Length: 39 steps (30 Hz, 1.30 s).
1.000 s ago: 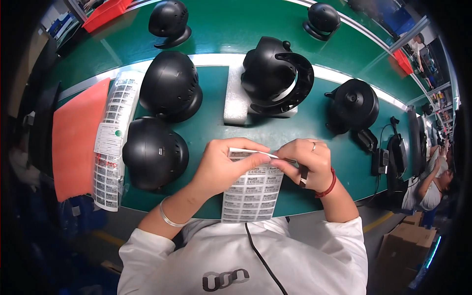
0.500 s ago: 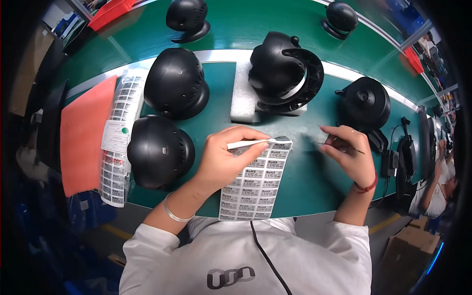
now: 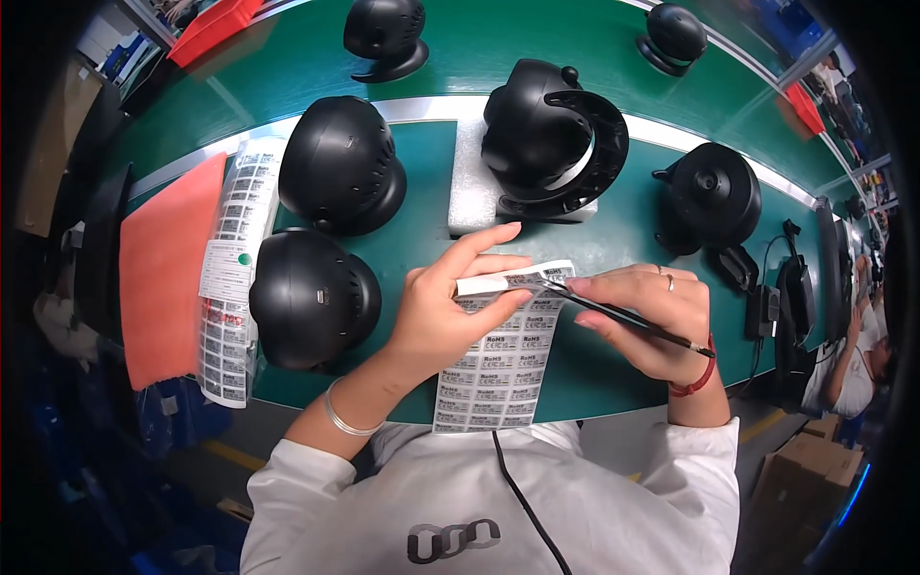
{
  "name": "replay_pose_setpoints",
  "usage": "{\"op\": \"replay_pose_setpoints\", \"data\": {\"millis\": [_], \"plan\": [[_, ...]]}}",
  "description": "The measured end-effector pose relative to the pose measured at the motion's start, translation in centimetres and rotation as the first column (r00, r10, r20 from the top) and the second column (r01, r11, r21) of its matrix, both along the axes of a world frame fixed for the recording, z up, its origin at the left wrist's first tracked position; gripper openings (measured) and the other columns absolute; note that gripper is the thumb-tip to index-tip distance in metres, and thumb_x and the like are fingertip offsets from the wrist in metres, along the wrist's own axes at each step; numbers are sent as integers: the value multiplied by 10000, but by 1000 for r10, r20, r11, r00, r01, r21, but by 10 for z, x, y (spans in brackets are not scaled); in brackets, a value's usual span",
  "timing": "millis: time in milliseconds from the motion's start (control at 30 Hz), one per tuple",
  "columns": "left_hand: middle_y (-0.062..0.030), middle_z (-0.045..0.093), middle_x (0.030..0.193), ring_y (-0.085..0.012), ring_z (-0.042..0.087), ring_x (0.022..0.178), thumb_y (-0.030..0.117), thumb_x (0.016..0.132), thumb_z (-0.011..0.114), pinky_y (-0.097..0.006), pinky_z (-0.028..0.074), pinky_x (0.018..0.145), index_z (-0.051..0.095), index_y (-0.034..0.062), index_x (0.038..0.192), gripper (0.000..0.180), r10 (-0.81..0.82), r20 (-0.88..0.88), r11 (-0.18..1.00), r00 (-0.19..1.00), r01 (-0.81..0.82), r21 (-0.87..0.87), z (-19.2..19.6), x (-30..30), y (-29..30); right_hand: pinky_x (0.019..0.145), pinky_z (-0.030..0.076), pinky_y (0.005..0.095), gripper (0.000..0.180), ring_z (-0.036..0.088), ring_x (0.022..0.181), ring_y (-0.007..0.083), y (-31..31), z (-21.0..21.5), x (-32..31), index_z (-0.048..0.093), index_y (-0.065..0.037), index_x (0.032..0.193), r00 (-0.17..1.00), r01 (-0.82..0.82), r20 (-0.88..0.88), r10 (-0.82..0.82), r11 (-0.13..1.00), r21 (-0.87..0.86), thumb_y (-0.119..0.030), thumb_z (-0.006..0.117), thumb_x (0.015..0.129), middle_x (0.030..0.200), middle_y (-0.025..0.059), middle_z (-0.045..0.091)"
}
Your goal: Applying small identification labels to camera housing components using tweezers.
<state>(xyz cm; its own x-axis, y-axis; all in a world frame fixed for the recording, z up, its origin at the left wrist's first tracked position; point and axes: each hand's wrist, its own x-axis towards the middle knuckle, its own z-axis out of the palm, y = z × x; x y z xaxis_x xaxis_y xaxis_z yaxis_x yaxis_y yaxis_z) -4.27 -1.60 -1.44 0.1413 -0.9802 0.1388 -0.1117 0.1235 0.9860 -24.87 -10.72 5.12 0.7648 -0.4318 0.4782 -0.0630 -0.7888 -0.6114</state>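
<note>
My left hand (image 3: 441, 311) pinches the folded top edge of a sheet of small silver labels (image 3: 491, 372) between thumb and fingers, its index finger stretched out. The sheet hangs over the front edge of the green table. In my right hand (image 3: 661, 311) is a pair of dark tweezers (image 3: 637, 324), whose tips meet a label at the sheet's folded top, close to my left thumb. Whether the tips grip that label is too small to tell. Beyond my hands, a black rounded device with a curved bracket (image 3: 532, 134) rests on a white foam block (image 3: 471, 182).
Two black rounded devices (image 3: 331, 158) stand at the left, beside bagged label sheets (image 3: 228, 331) and an orange sheet (image 3: 172, 273). Another black device (image 3: 717, 201) and a power adapter (image 3: 764, 311) with cables lie right. Farther devices (image 3: 383, 34) sit on a green surface beyond a pale rail.
My right hand has moved left, bringing the tweezers to the sheet's top edge. My left index finger has lifted and straightened. The far devices have shifted slightly right.
</note>
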Motion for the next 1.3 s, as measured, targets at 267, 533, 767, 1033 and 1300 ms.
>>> {"op": "replay_pose_setpoints", "data": {"millis": [267, 533, 767, 1033, 1300], "plan": [[-101, 707, 1075, -166, 673, 993, -28, 797, 707, -290, 505, 886, 259, 58, 1496, 835, -79, 61, 993, 995, 73, 90, 6, 0, -1, 676, 567, 305, 245, 715, 765, 252, -16, -3, 1, 702, 28, 877, 996, 35, 86, -15, 974, -226, 107, 717, 645, 849, 136, 717], [-95, 714, 966, -227, 707, 878, 26, 781, 729, -318, 535, 816, 264, 95, 1514, 871, 20, 387, 999, 922, -9, -32, -4, 8, -10, 648, 588, 284, 184, 700, 777, 221, -39, -35, -3, 718, -21, 859, 999, 12, 45, 15, 835, -550, -12, 706, 676, 887, 97, 712], [-75, 710, 874, -235, 709, 792, 29, 751, 745, -324, 559, 731, 358, 85, 1477, 825, 133, 544, 990, 828, -81, -119, -6, 7, -10, 652, 589, 292, 174, 704, 781, 227, -51, -36, 6, 711, -12, 870, 998, -9, 47, 41, 845, -535, -4, 687, 698, 896, 104, 711], [-46, 698, 824, -230, 681, 675, 37, 729, 744, -337, 553, 628, 367, 113, 1477, 841, 198, 568, 974, 799, -93, -209, -12, 7, -12, 674, 596, 310, 180, 711, 793, 247, -56, -37, 10, 704, 9, 885, 996, -53, 40, 84, 861, -507, 5, 685, 706, 892, 116, 707], [-48, 700, 823, -231, 683, 661, 43, 732, 746, -340, 561, 619, 373, 108, 1472, 831, 202, 574, 973, 793, -98, -208, -11, 8, -10, 698, 598, 316, 191, 711, 812, 245, -56, -41, 10, 703, 12, 887, 994, -73, 40, 100, 900, -431, 25, 692, 696, 868, 120, 706]]}}
